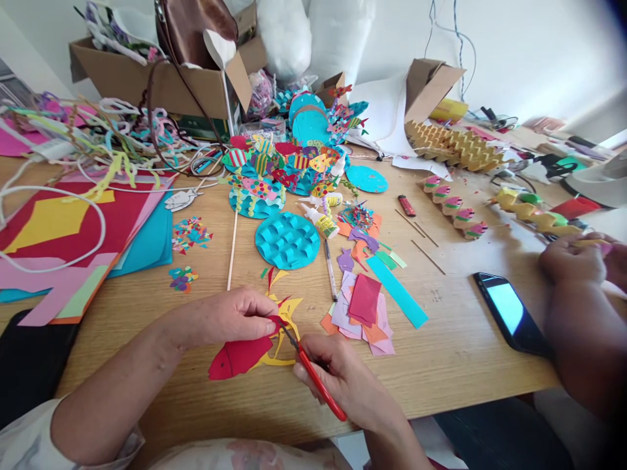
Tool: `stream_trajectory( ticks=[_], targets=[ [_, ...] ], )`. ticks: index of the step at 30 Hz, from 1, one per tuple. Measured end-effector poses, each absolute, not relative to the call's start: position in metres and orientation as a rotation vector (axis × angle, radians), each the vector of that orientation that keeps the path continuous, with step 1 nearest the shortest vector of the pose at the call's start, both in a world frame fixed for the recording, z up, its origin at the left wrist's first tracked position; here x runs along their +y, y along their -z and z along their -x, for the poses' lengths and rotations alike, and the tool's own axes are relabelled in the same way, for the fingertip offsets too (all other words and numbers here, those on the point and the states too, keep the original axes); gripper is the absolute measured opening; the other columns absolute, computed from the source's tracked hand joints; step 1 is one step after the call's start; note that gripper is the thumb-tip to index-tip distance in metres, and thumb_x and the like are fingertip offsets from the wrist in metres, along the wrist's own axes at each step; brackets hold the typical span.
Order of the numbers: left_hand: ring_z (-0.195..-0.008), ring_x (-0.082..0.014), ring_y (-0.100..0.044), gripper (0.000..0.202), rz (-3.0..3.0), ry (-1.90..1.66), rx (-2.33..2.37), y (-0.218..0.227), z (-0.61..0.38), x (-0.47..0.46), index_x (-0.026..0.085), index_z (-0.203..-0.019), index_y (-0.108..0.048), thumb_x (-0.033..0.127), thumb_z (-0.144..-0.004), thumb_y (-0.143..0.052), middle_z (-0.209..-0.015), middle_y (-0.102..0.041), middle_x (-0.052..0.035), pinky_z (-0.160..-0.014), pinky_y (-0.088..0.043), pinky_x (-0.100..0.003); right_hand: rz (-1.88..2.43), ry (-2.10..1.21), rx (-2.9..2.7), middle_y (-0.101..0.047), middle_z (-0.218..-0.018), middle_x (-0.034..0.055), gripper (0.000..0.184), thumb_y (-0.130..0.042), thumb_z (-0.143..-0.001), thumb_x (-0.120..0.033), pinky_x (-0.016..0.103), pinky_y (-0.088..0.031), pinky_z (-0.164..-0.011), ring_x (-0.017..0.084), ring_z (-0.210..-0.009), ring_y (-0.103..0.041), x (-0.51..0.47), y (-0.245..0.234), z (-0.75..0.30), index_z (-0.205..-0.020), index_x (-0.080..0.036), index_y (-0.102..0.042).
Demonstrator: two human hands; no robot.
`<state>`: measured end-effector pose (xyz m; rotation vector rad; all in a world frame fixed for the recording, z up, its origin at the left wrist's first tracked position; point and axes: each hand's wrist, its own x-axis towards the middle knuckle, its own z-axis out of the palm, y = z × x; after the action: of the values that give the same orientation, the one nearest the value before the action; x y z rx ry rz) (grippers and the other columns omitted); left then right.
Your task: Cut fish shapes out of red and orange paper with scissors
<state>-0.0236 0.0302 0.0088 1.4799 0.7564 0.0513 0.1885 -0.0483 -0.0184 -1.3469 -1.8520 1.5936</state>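
A red paper fish (240, 359) with a drawn eye and gill line is pinched by the tail in my left hand (242, 315). My right hand (337, 369) is wrapped round a pair of red-handled scissors (321, 382), whose blades meet the fish's tail beside my left fingertips. Beneath and behind the tail lie thin yellow paper offcuts (289, 320). Just beyond, a round blue disc (287, 240) with raised paper scales rests flat on the wooden table.
Stacked paper pieces (365, 299) and a pen (330, 269) lie beyond my right hand. Coloured sheets (98, 228) cover the left side, with confetti scraps (192, 234) nearby. Decorated fish pieces (279, 163) stand at the back. A co-worker's hand (573, 258) and a phone (512, 313) are at right.
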Motion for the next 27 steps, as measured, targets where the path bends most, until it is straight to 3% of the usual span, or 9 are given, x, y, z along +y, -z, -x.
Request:
stream_trajectory(
  ticks=[13,20,24,27],
  targets=[
    [-0.052,-0.0087,-0.033,0.022,-1.499,-0.02,0.759,-0.011,0.021,0.031,0.016,-0.064,-0.053,0.029,-0.08,-0.046,-0.057,-0.037,0.0059,-0.047,-0.024,-0.021,1.311,-1.535,-1.864,-0.033,-0.055,-0.0065,0.042,-0.054,-0.089,-0.038,0.022,-0.021,-0.045,0.009,-0.051,-0.028,-0.047,0.019,-0.188,-0.058,-0.019,-0.033],
    [-0.054,-0.0086,-0.039,0.019,-1.272,-0.105,0.819,-0.011,0.026,0.029,0.017,-0.072,-0.055,0.035,-0.08,-0.054,-0.063,-0.048,0.0053,-0.048,-0.028,-0.019,1.329,-1.66,-1.638,-0.034,-0.05,-0.0066,0.042,-0.055,-0.088,-0.043,0.022,-0.021,-0.043,0.008,-0.046,-0.032,-0.047,0.02,-0.185,-0.058,-0.02,-0.037],
    [-0.063,-0.01,-0.048,0.016,-1.098,-0.322,0.831,-0.009,0.026,0.02,0.019,-0.085,-0.059,0.033,-0.078,-0.061,-0.068,-0.058,0.0042,-0.061,-0.037,-0.02,1.298,-1.713,-1.308,-0.037,-0.045,-0.0075,0.047,-0.054,-0.083,-0.057,0.02,-0.022,-0.037,0.006,-0.038,-0.033,-0.048,0.023,-0.178,-0.059,-0.02,-0.039],
    [-0.07,-0.0126,-0.053,0.034,-0.911,-0.646,0.884,-0.002,0.021,0.009,0.023,-0.101,-0.058,0.037,-0.073,-0.069,-0.07,-0.062,0.0034,-0.073,-0.041,-0.024,1.264,-1.694,-1.105,-0.04,-0.042,-0.0078,0.051,-0.051,-0.079,-0.066,0.018,-0.022,-0.033,0.005,-0.033,-0.031,-0.048,0.027,-0.168,-0.06,-0.02,-0.041]
  ],
)
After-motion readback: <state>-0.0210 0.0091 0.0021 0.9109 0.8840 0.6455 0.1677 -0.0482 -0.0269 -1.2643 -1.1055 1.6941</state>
